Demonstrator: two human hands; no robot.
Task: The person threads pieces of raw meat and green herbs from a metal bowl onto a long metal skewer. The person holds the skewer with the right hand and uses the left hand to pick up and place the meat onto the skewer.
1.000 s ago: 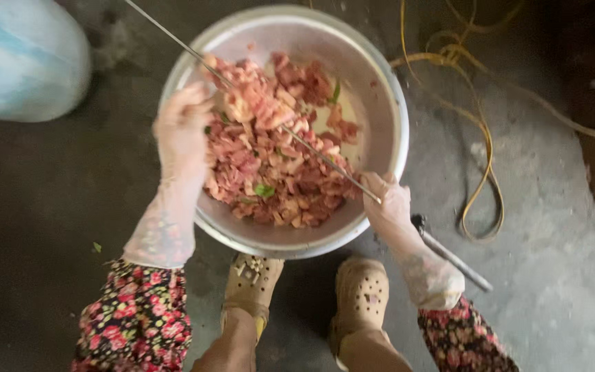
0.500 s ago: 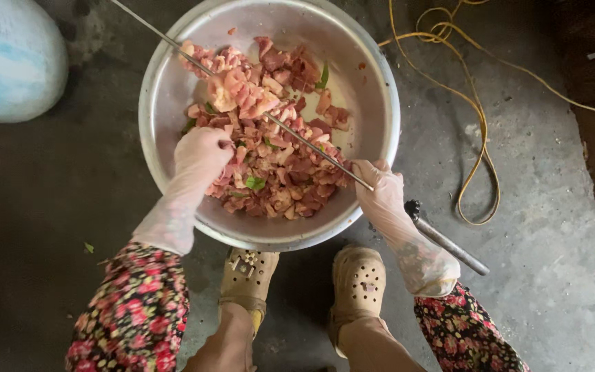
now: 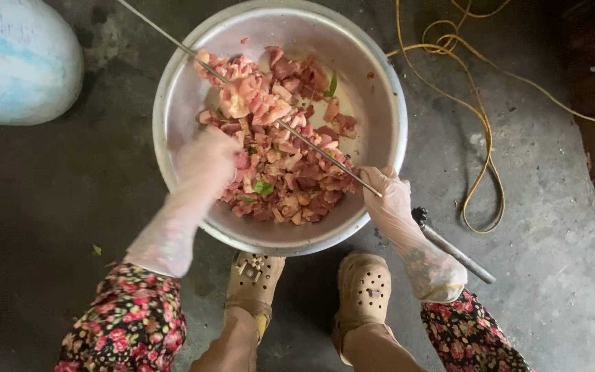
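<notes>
1. Over at the upper left of the frame, a rounded pale blue and white sack lies on the dark concrete floor, well apart from everything else.
2. Lower left, a floral sleeve leads up to the left hand, which wears a thin clear glove and is blurred. It reaches over the near left rim into the bowl and rests among the meat; its grip looks loosely curled, but I cannot tell whether it holds a piece.
3. Centre, a wide metal bowl sits on the floor, filled with chopped pink and red meat pieces and a few green leaf bits.
4. A long thin metal skewer runs from the upper left edge of the frame diagonally across the bowl, over the meat, with some pieces threaded on it near the upper left of the bowl.
5. Bottom centre, two tan perforated clogs stand just below the bowl.
6. Right of centre, the gloved right hand has its grip closed on the skewer at the bowl's lower right rim; the dark handle sticks out beyond it.
7. Upper right, a yellow cord loops across the floor.
</notes>
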